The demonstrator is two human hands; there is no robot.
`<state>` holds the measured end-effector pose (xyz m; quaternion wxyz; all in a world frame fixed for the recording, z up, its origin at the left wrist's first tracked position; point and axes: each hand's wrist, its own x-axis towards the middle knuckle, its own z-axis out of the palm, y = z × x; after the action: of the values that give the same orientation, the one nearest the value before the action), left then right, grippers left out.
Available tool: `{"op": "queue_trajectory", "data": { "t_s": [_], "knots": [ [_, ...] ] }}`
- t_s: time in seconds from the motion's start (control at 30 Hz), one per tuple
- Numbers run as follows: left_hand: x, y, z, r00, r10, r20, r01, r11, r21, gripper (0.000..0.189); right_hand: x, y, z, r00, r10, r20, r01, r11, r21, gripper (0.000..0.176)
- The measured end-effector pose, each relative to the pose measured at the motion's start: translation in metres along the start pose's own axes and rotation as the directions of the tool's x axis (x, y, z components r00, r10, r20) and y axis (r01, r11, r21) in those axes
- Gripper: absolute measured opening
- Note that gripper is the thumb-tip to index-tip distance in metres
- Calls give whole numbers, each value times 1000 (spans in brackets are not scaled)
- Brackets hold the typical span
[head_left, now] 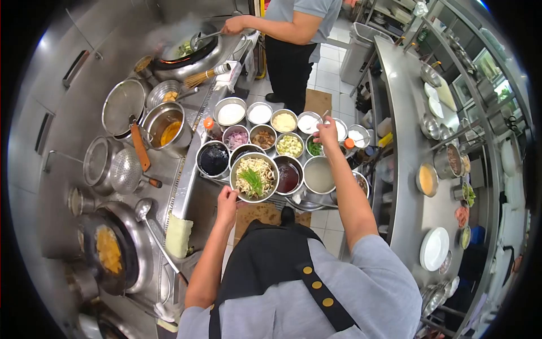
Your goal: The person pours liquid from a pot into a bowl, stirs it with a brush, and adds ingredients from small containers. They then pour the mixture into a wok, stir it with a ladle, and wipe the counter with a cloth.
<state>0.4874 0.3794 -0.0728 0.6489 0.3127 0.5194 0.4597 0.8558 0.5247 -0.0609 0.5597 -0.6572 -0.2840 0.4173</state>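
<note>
I see the left hand [227, 204] pinch the rim of a bowl [263, 198] of pale strands [245, 187] and greens [253, 182], likely steadying it, at the near side of the tubs [319, 192]. The right hand [326, 134] pinches what looks like a thin handle [325, 114]; I judge the tubs clustered for easy reach.

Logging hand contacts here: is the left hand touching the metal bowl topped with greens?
Touching. The head view shows the left hand with its fingers on the near-left rim of the metal bowl.
</note>
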Motion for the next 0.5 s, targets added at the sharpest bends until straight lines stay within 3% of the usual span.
{"op": "queue_trajectory", "data": {
  "t_s": [0.07,0.1,0.17,0.2,0.27,0.3,0.33,0.37,0.47,0.5],
  "knots": [
    [0,7,8,1000,12,-24,-11,1000,14,13,35,20,3,978,201,-55,-185,958,220,61],
    [0,11,13,999,1,-46,-1,1000,5,14,52,28,4,978,206,-36,-193,954,229,61],
    [1,17,22,996,-13,-88,12,1000,-10,14,80,47,7,987,90,-136,-84,995,51,59],
    [1,17,25,992,-18,-123,18,1000,-3,14,94,59,13,978,-33,-207,20,998,-66,50],
    [6,18,26,994,19,-109,-15,999,39,13,107,54,16,990,-25,-137,-15,959,-283,34],
    [8,20,25,995,35,-89,-30,998,61,13,112,60,21,992,-5,-123,-29,960,-278,34],
    [9,20,25,995,26,-99,-19,997,68,13,113,60,22,953,-286,-100,196,833,-517,28],
    [12,20,27,994,17,-112,-11,999,51,12,116,58,18,842,-540,-9,372,591,-716,24],
    [27,23,38,994,8,-106,-2,998,61,10,90,32,7,808,-584,72,454,541,-708,17],
    [33,25,41,991,-1,-133,11,997,74,10,82,26,0,790,-611,51,498,591,-634,16]
  ]
}}
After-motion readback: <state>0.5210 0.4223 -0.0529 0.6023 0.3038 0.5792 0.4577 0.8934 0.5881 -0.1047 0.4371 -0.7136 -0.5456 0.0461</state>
